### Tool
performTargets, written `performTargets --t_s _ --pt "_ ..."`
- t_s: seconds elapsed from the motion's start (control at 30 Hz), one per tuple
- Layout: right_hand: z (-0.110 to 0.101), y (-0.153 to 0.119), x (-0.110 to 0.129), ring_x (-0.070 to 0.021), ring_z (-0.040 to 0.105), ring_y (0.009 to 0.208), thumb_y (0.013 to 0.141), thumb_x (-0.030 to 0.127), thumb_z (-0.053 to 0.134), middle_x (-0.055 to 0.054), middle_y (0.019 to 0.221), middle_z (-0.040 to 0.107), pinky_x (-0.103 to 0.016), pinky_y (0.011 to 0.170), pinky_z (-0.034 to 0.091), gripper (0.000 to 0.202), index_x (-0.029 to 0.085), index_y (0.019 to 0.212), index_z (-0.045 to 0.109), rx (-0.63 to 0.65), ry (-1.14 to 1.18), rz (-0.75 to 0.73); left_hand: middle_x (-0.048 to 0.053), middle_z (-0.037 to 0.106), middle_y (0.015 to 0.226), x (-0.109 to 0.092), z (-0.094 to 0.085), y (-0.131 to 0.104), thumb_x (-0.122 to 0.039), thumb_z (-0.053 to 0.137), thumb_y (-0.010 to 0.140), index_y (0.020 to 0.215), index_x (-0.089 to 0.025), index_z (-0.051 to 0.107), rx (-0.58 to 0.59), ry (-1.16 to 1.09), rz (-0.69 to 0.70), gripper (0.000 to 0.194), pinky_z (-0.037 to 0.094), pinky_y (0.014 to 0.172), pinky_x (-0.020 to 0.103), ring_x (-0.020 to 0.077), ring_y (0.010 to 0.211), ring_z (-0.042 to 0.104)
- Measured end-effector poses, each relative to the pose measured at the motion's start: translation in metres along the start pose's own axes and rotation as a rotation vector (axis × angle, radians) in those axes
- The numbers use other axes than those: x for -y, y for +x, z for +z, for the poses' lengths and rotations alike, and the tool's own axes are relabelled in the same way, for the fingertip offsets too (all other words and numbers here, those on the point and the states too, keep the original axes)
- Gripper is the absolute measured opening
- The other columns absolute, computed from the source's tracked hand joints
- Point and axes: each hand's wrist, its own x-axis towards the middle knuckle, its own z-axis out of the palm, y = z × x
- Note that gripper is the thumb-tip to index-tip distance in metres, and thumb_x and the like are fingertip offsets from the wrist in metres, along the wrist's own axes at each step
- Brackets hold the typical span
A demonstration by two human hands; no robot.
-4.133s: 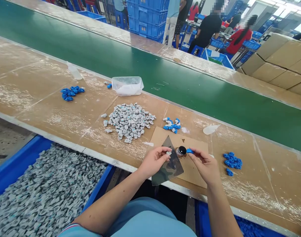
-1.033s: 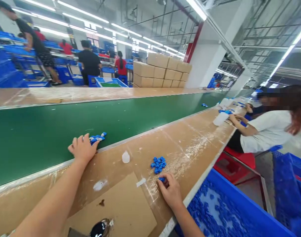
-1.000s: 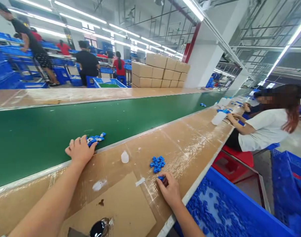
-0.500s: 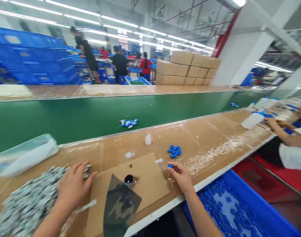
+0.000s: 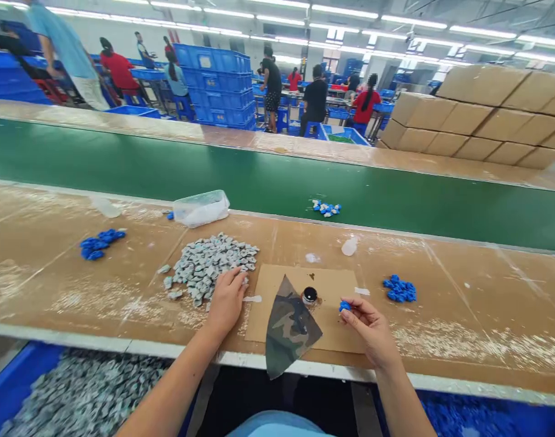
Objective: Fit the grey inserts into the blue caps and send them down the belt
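Observation:
My right hand [image 5: 371, 328] pinches a small blue plastic piece [image 5: 345, 306] between thumb and fingertips, above the right side of a cardboard sheet [image 5: 263, 303]. My left hand [image 5: 227, 297] rests at the right edge of a pile of small grey pieces [image 5: 209, 264], its fingers stretched out and touching the pile. Whether a grey piece lies under its fingertips is hidden. Between the hands, a small round pot of dark liquid [image 5: 309, 295] stands on the cardboard. Beside it lies a camouflage cloth piece [image 5: 289, 331], hanging past the table edge. A cluster of blue pieces [image 5: 399, 288] lies right of my right hand.
A green conveyor belt [image 5: 259, 176] runs behind the table, carrying blue-and-white pieces [image 5: 326, 208]. A clear plastic container [image 5: 202, 209] and small white bottle [image 5: 349, 246] stand near it. Bins of grey pieces [image 5: 86, 388] and blue pieces [image 5: 469, 416] sit below. People work beyond.
The view has swung left. My left hand has moved in its fingers against the grey pile. My right hand still holds the blue piece, now over the cardboard's right side.

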Motion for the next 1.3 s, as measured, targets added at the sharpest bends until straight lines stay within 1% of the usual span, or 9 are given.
performTargets --t_s 0.17,0.27,0.37,0.57,0.7,0.87,1.03,1.13,1.3 --pt "0.003 0.007 -0.006 -0.0183 0.066 0.067 0.065 0.048 0.077 -0.005 0.074 0.07 -0.031 0.062 0.058 0.034 0.021 0.082 0.064 -0.008 -0.113 -0.107 0.012 0.064 0.112 0.0 -0.007 -0.006 -0.015 0.045 0.083 0.097 -0.019 0.067 -0.003 -0.172 -0.146 0.027 0.048 0.096 0.041 0.0234 0.106 0.061" --pt "0.005 0.011 -0.005 -0.0194 0.067 0.074 0.066 0.046 0.076 -0.007 0.079 0.071 -0.031 0.066 0.059 0.032 0.021 0.083 0.066 -0.015 -0.174 -0.159 0.011 0.065 0.109 -0.002 -0.011 -0.005 -0.012 0.044 0.082 0.095 -0.019 0.067 -0.059 -0.299 -0.209 0.027 0.047 0.098 0.04 0.0221 0.106 0.061" --pt "0.008 0.011 -0.002 -0.019 0.066 0.073 0.067 0.045 0.074 -0.008 0.085 0.07 -0.031 0.064 0.059 0.028 0.021 0.08 0.069 -0.007 -0.219 -0.198 0.009 0.066 0.106 -0.012 -0.016 -0.006 -0.014 0.051 0.079 0.099 -0.019 0.065 -0.098 -0.521 -0.329 0.025 0.048 0.095 0.038 0.0204 0.1 0.061" --pt "0.012 0.012 0.003 -0.0197 0.066 0.079 0.069 0.043 0.073 -0.008 0.092 0.07 -0.033 0.068 0.059 0.029 0.023 0.09 0.073 0.077 -0.3 -0.245 0.007 0.068 0.101 -0.053 -0.023 -0.018 -0.03 0.074 0.069 0.095 -0.017 0.065 0.122 -1.355 -0.709 0.03 0.051 0.082 0.029 0.0136 0.082 0.063" --pt "0.011 0.014 0.003 -0.0184 0.067 0.066 0.073 0.048 0.069 -0.005 0.074 0.071 -0.033 0.064 0.059 0.035 0.022 0.096 0.073 0.105 -0.348 -0.158 0.007 0.07 0.084 -0.074 -0.016 -0.025 -0.04 0.078 0.067 0.088 -0.014 0.066 0.232 -1.621 -0.852 0.036 0.052 0.074 0.027 0.0113 0.069 0.063" --pt "0.014 0.016 0.002 -0.0197 0.069 0.064 0.074 0.056 0.065 -0.007 0.074 0.073 -0.034 0.064 0.06 0.041 0.021 0.094 0.073 0.11 -0.351 -0.118 0.003 0.068 0.077 -0.086 -0.007 -0.028 -0.037 0.083 0.061 0.081 -0.014 0.067 0.319 -1.68 -0.904 0.035 0.052 0.065 0.021 0.0075 0.061 0.061" --pt "0.02 0.018 0.003 -0.0175 0.068 0.061 0.075 0.054 0.065 -0.006 0.074 0.072 -0.032 0.061 0.059 0.04 0.02 0.095 0.069 0.114 -0.325 -0.147 0.002 0.068 0.078 -0.09 -0.003 -0.026 -0.036 0.084 0.057 0.08 -0.014 0.07 0.313 -1.637 -0.928 0.035 0.051 0.071 0.022 0.0088 0.068 0.062" --pt "0.022 0.019 0.007 -0.0179 0.067 0.065 0.078 0.052 0.063 -0.006 0.076 0.072 -0.033 0.064 0.058 0.036 0.021 0.095 0.069 0.14 -0.456 -0.212 -0.001 0.065 0.071 -0.089 0.001 -0.026 -0.03 0.083 0.057 0.082 -0.015 0.07 0.291 -1.486 -0.877 0.032 0.047 0.065 0.019 0.0077 0.065 0.057" --pt "0.026 0.023 0.015 -0.0182 0.066 0.071 0.085 0.046 0.055 -0.007 0.087 0.072 -0.031 0.065 0.055 0.029 0.024 0.095 0.071 0.173 -0.721 -0.397 0.002 0.066 0.088 -0.09 0.006 -0.029 -0.028 0.077 0.065 0.092 -0.018 0.063 0.268 -1.372 -0.777 0.031 0.048 0.069 0.022 0.0116 0.079 0.06"
